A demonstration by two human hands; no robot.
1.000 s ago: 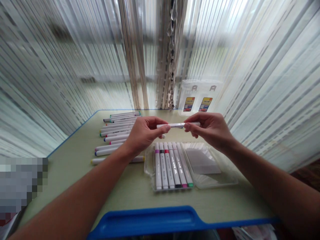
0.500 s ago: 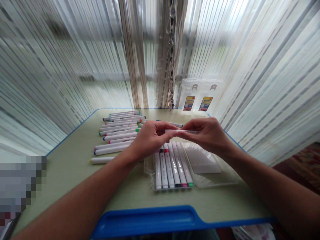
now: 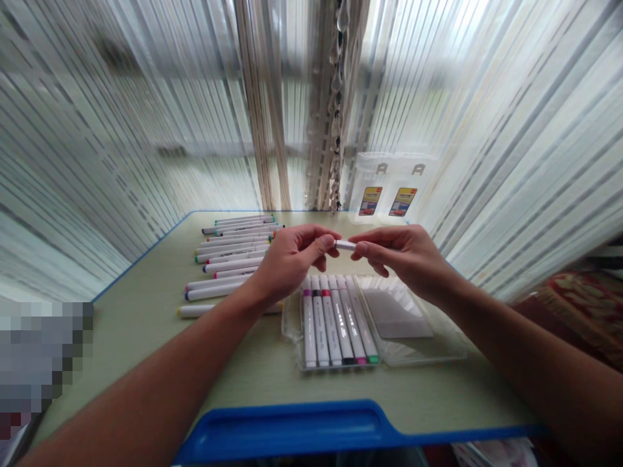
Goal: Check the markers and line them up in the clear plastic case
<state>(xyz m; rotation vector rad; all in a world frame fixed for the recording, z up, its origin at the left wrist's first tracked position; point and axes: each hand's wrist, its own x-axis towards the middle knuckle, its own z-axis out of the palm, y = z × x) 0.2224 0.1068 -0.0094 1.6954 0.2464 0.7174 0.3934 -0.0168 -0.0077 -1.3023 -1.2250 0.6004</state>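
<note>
Between my two hands, a white marker (image 3: 345,245) is held level above the far end of an open clear case. My left hand (image 3: 302,256) pinches its left end between thumb and fingers. At the other end, my right hand (image 3: 396,253) closes thumb and fingertips on it. Fingers hide both marker ends. Below, the clear plastic case (image 3: 288,324) lies with several white markers (image 3: 333,324) side by side in it, some showing black, pink and green ends. Its clear lid (image 3: 448,350) is folded out to the right.
Several loose markers (image 3: 238,250) lie in rows on the table's left half, partly behind my left hand. Two clear cases with labels (image 3: 384,188) stand at the back right against the string curtain (image 3: 204,117). A blue tray edge (image 3: 292,425) runs along the table front.
My hands have drawn slightly apart along the marker, and it has risen a little. A blue-tipped marker seen behind my hands earlier no longer shows. The case and its markers stay put.
</note>
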